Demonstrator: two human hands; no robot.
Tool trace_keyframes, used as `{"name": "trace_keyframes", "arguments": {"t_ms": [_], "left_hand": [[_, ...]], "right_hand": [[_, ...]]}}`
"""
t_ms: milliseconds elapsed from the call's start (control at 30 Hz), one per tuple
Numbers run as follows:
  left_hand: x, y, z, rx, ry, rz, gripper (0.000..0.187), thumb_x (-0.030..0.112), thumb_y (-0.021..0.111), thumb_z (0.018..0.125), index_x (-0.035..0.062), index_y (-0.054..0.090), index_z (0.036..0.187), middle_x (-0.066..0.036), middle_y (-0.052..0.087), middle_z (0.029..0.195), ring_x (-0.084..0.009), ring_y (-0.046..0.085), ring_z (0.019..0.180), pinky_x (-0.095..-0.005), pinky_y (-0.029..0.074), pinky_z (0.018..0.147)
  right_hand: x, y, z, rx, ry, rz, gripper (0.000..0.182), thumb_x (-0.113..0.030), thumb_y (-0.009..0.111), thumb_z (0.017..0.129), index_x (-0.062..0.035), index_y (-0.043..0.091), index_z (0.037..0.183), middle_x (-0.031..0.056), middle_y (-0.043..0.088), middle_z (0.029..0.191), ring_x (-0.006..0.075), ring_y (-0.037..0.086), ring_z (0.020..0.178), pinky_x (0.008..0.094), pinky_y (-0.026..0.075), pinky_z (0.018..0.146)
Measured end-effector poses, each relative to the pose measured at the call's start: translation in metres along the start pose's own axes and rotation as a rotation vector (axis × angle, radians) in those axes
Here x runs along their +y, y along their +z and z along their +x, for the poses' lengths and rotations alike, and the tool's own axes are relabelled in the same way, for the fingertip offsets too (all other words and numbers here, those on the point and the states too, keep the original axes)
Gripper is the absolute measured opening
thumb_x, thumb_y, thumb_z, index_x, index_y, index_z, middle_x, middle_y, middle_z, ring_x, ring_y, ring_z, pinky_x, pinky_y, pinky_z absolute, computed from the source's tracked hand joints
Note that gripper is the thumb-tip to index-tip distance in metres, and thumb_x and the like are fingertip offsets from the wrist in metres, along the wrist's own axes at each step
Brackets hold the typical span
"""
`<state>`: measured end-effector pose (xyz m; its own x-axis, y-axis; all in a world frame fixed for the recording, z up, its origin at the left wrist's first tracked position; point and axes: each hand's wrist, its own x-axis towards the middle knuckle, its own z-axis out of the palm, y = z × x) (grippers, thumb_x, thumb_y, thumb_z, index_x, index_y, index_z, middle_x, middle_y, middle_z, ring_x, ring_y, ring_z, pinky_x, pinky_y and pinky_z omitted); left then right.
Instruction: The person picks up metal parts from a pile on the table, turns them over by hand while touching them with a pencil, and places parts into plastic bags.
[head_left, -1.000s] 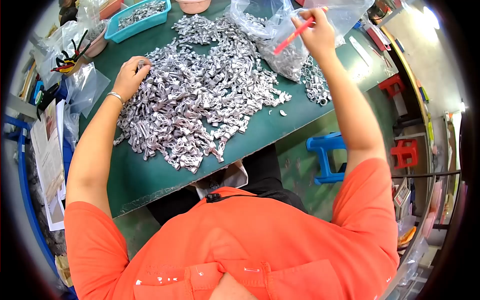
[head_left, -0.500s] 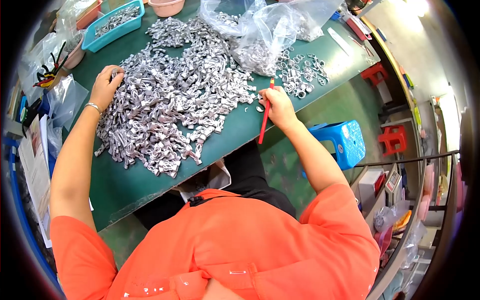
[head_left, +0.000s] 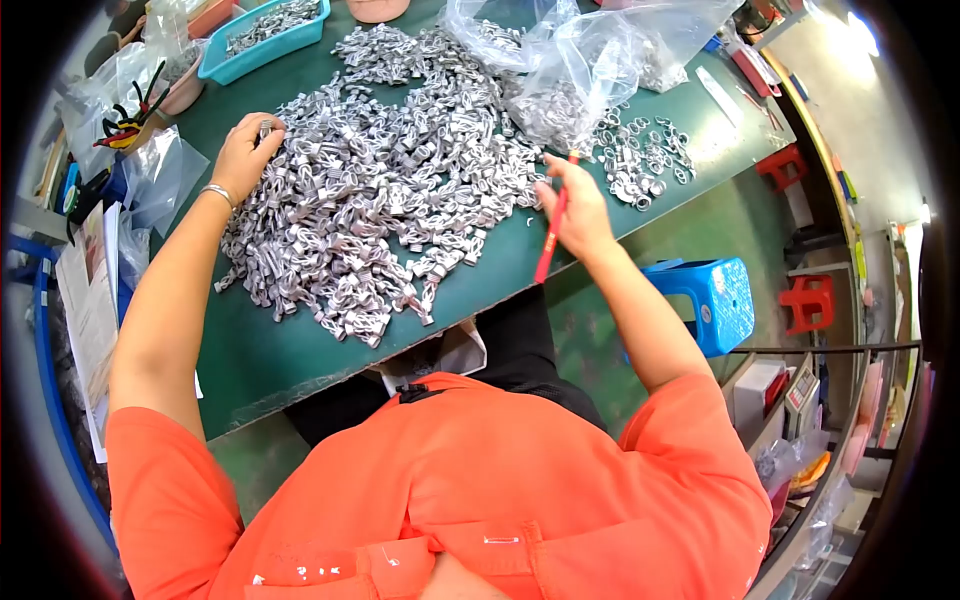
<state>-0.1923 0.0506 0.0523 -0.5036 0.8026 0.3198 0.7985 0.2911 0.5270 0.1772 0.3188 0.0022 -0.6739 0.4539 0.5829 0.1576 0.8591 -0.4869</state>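
Observation:
A broad heap of small grey looped pieces (head_left: 370,190) covers much of the green table (head_left: 270,380). My left hand (head_left: 247,158) is at the heap's upper left edge, its thumb and fingers pinched around one small grey piece (head_left: 265,129). On the heap's right side, my right hand (head_left: 583,213) holds a slim red pencil (head_left: 553,235) slanting across the palm. The thumb and forefinger of that hand stand a little apart beside the nearest pieces; whether they touch one cannot be made out. Loose grey rings (head_left: 650,150) lie just beyond my right hand.
Clear plastic bags (head_left: 570,85) with grey parts lie behind the heap. A turquoise basket (head_left: 215,68) of parts stands at the back left, near pliers (head_left: 125,125). A blue stool (head_left: 725,305) is on the floor at right. Papers (head_left: 90,290) hang at the left.
The whole view has shifted, so the table appears further right and slightly higher. My right thumb and forefinger have spread apart near the heap, and the red pencil slants more. My left hand keeps its place.

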Motion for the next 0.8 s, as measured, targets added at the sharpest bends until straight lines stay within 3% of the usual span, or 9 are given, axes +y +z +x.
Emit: {"name": "trace_keyframes", "arguments": {"t_ms": [67,167,233,433,500,567,633,733,800], "left_hand": [[0.001,0.000,-0.001,0.017,-0.004,0.012,0.025,0.025,0.055,0.084,0.0034,0.061,0.093,-0.010,0.059,0.102,-0.0281,0.056,0.096,-0.0319,0.041,0.086],[-0.002,0.002,0.000,0.020,-0.003,0.017,0.024,0.025,0.054,0.084,0.0037,0.061,0.093,-0.010,0.059,0.103,-0.0287,0.055,0.097,-0.0322,0.041,0.086],[0.002,0.001,-0.001,0.022,-0.006,0.023,0.024,0.025,0.054,0.084,0.0035,0.061,0.093,-0.010,0.059,0.103,-0.0286,0.055,0.098,-0.0322,0.041,0.086],[0.004,0.005,0.001,0.030,0.049,0.115,0.022,0.024,0.055,0.083,0.0050,0.062,0.092,-0.009,0.060,0.102,-0.0284,0.055,0.096,-0.0337,0.040,0.087],[0.005,0.006,0.002,0.020,0.042,0.103,0.022,0.024,0.055,0.083,0.0045,0.062,0.091,-0.009,0.060,0.102,-0.0286,0.055,0.095,-0.0338,0.040,0.087],[0.005,0.007,0.003,0.009,0.026,0.096,0.023,0.024,0.055,0.083,0.0040,0.062,0.090,-0.009,0.060,0.101,-0.0288,0.055,0.095,-0.0340,0.040,0.087],[0.005,0.009,0.006,0.051,0.054,0.088,0.023,0.024,0.055,0.083,0.0027,0.062,0.089,-0.011,0.061,0.099,-0.0296,0.056,0.092,-0.0341,0.041,0.084],[0.002,0.012,0.010,0.049,0.059,0.050,0.025,0.025,0.055,0.083,0.0014,0.062,0.089,-0.013,0.061,0.096,-0.0312,0.057,0.089,-0.0345,0.043,0.080],[0.000,0.010,0.007,0.030,-0.001,-0.005,0.028,0.026,0.055,0.084,0.0000,0.062,0.092,-0.015,0.060,0.096,-0.0326,0.057,0.091,-0.0354,0.043,0.079]], "right_hand": [[-0.004,0.028,0.006,-0.030,0.224,0.007,0.047,-0.019,0.067,0.080,0.0042,0.047,0.116,0.0194,0.059,0.097,0.0364,0.057,0.091,0.0392,0.046,0.081],[-0.032,0.050,0.031,-0.008,0.426,0.002,0.038,-0.023,0.068,0.079,0.0027,0.049,0.100,0.0250,0.059,0.089,0.0409,0.057,0.086,0.0441,0.045,0.079],[-0.036,0.063,0.030,0.112,0.317,-0.073,0.033,-0.023,0.066,0.080,0.0009,0.049,0.096,0.0222,0.059,0.073,0.0401,0.058,0.069,0.0468,0.045,0.063],[-0.081,0.109,0.034,0.306,0.277,0.143,0.028,-0.020,0.062,0.082,-0.0053,0.048,0.102,0.0190,0.062,0.077,0.0386,0.061,0.069,0.0447,0.047,0.064],[-0.108,0.117,0.043,0.170,0.496,0.369,0.028,-0.020,0.062,0.083,-0.0071,0.048,0.103,0.0184,0.062,0.077,0.0387,0.061,0.070,0.0441,0.047,0.063],[-0.122,0.126,0.054,0.117,0.474,0.386,0.024,-0.019,0.062,0.083,-0.0070,0.050,0.100,0.0173,0.061,0.074,0.0385,0.060,0.067,0.0439,0.046,0.061],[-0.124,0.134,0.066,0.111,0.360,0.386,0.024,-0.019,0.064,0.082,-0.0062,0.053,0.098,0.0151,0.059,0.073,0.0282,0.059,0.064,0.0353,0.047,0.061],[-0.147,0.159,0.095,0.234,-0.083,0.426,0.022,-0.016,0.064,0.080,-0.0048,0.055,0.096,0.0165,0.061,0.077,0.0352,0.059,0.066,0.0394,0.048,0.067],[-0.163,0.158,0.113,0.021,-0.094,0.464,0.019,-0.017,0.064,0.079,-0.0038,0.058,0.091,0.0181,0.061,0.081,0.0362,0.060,0.073,0.0400,0.048,0.070]]}}
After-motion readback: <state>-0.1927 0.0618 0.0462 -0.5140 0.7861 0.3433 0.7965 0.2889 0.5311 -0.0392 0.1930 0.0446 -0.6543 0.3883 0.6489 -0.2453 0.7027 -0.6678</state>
